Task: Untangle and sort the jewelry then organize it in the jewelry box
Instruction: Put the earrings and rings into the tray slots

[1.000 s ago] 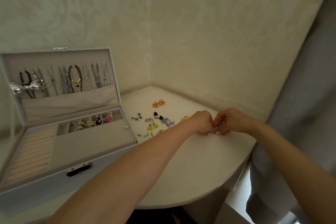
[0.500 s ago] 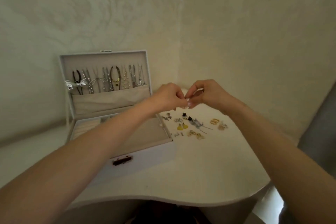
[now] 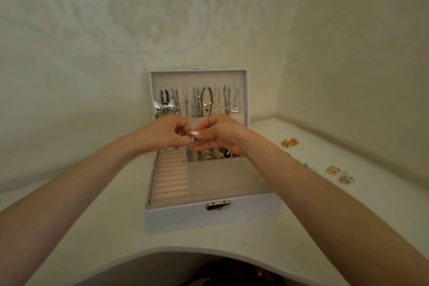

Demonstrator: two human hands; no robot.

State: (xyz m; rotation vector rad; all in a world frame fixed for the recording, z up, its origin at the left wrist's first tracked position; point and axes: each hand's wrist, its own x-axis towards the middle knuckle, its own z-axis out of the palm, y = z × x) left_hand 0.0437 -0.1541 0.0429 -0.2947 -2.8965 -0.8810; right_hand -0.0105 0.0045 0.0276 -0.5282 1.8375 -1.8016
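Small silvery piece (image 3: pixel 192 140): being held in the air over the back half of the open jewelry box (image 3: pixel 209 218), above the divided rear section. Left hand (image 3: pixel 168 133) and right hand (image 3: pixel 222 134) are meeting fingertip to fingertip, fingers curled, both pinching at the piece; whether it is a ring, an earring or two linked items is too small to tell. Judged step: working the piece apart or readying it for placement. Progress, judged from the layout: well along. Necklaces (image 3: pixel 205 102) are hanging in a neat separate row inside the upright lid (image 3: pixel 199 78), so the untangling of chains is looking done. Small earrings (image 3: pixel 217 154) are sitting in the rear compartments, partly hidden by the right hand. Ring rolls (image 3: pixel 171 176) on the left side are showing no rings; the flat grey panel (image 3: pixel 228 176) beside them is carrying nothing. Left to do: orange earrings (image 3: pixel 290 142), gold hoop earrings (image 3: pixel 333 170) and a clear glittery piece (image 3: pixel 346 179) are lying loose on the table (image 3: pixel 383 193), well apart from the box on its right; a few tiny items are showing just past the right forearm, unidentifiable. Box latch (image 3: pixel 218 205) is facing the person. Surface: white tabletop with a concave front edge, fitted into a room corner. Walls (image 3: pixel 209 18): cream, embossed damask pattern, under soft dim lighting.
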